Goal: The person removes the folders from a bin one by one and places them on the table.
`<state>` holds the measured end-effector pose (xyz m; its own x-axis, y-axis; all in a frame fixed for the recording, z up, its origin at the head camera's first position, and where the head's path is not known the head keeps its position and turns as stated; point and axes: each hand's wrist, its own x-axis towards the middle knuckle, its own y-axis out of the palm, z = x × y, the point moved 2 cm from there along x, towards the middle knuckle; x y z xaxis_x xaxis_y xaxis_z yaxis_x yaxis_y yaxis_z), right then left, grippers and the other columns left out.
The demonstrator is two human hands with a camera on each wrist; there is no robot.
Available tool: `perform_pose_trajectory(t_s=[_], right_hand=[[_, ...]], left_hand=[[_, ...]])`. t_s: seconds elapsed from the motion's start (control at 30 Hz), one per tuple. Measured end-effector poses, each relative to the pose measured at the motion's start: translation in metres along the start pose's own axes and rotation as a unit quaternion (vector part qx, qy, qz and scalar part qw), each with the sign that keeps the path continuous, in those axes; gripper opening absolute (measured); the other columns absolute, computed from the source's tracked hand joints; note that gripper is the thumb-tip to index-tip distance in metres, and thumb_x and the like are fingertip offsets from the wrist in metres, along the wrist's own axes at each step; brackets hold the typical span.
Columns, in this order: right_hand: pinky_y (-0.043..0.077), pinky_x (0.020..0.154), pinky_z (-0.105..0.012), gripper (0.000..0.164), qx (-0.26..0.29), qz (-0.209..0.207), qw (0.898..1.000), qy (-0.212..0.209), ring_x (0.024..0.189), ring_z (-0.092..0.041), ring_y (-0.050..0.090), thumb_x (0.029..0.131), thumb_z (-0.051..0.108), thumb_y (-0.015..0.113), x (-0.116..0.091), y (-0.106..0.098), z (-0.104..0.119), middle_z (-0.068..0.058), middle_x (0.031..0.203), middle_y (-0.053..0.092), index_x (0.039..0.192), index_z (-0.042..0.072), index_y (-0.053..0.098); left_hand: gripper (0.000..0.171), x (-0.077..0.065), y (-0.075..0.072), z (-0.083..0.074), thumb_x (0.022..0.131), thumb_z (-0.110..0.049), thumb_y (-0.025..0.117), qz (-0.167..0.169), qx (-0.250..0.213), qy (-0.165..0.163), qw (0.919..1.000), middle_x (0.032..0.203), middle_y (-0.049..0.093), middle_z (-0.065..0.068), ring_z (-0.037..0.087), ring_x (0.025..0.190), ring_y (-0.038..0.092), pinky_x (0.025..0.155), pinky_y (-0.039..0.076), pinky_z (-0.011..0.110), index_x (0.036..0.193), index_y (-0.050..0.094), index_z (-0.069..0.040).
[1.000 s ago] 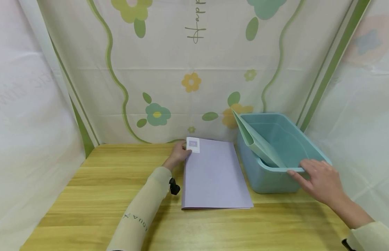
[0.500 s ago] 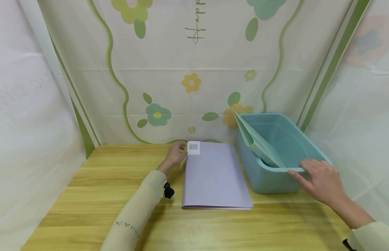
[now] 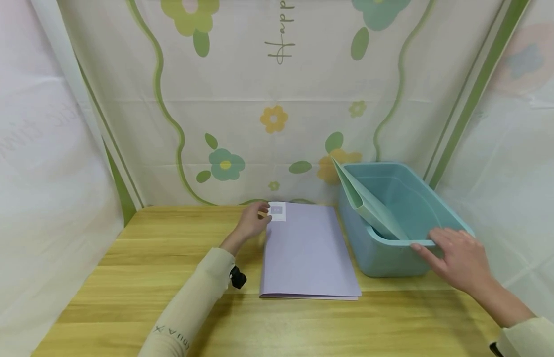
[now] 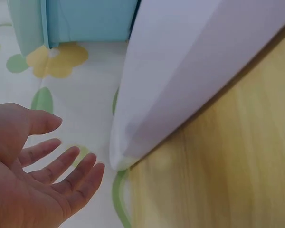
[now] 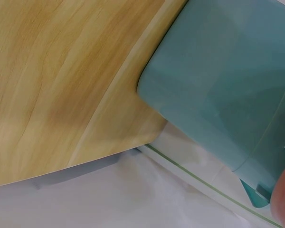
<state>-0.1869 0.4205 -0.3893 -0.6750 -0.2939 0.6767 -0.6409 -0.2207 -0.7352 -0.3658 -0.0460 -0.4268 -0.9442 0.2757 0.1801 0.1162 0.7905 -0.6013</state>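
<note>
A lilac folder [image 3: 308, 250] lies on the wooden table in the head view, a white label [image 3: 277, 211] at its far left corner. By that corner is my left hand [image 3: 253, 219], its fingers relaxed and slightly bent. The left wrist view shows this hand [image 4: 35, 166] palm up, apart from the folder's spine [image 4: 166, 90]. My right hand [image 3: 457, 258] grips the near rim of a light blue plastic bin [image 3: 393, 258], fingers over the edge and thumb along it. Only a bit of that hand [image 5: 284, 197] shows in the right wrist view.
A pale green folder [image 3: 368, 203] leans tilted in the bin, its upper end sticking out over the left rim. Behind the table hangs a flowered cloth [image 3: 241, 99], and white cloth sides [image 3: 49, 198] stand left and right. The wooden table [image 3: 138, 277] extends left and in front.
My left hand has let go of the lilac folder's far left corner, which sits slightly lower in the view. It drew left, then came back a little. The right hand stays on the bin.
</note>
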Motion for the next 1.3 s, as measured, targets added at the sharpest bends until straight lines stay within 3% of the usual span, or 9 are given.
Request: perform_pose_trajectory(t_s=[0.5,1.0,1.3], right_hand=[[0.023,0.051,-0.028,0.050,0.001,0.003,1.000,0.001,0.057,-0.009,0.033,0.092,0.058,0.067,0.001,-0.002,-0.001,0.014,0.064,0.031,0.070,0.021,0.042],[0.024,0.051,-0.028,0.050,0.001,0.005,1.000,0.005,0.057,-0.009,0.034,0.092,0.059,0.067,-0.001,0.003,0.000,0.013,0.065,0.033,0.070,0.020,0.043],[0.023,0.051,-0.028,0.051,0.000,0.000,1.000,0.002,0.056,-0.010,0.033,0.093,0.061,0.064,0.001,0.001,-0.001,0.013,0.064,0.031,0.070,0.022,0.040]], left_hand=[[0.036,-0.002,0.001,-0.021,0.099,-0.012,0.064,-0.005,-0.013,0.038,0.9992,0.130,0.064,0.020,0.035,0.106,0.068,0.086,0.060,0.042,0.133,0.060,-0.003],[0.036,-0.014,0.009,-0.035,0.097,-0.008,0.065,-0.003,-0.025,0.089,0.9957,0.126,0.065,0.024,0.038,0.106,0.068,0.088,0.059,0.045,0.132,0.059,-0.002],[0.043,-0.018,0.016,-0.057,0.099,-0.010,0.065,0.012,-0.060,0.105,0.9927,0.130,0.063,0.023,0.042,0.116,0.063,0.100,0.052,0.055,0.139,0.054,-0.001]])
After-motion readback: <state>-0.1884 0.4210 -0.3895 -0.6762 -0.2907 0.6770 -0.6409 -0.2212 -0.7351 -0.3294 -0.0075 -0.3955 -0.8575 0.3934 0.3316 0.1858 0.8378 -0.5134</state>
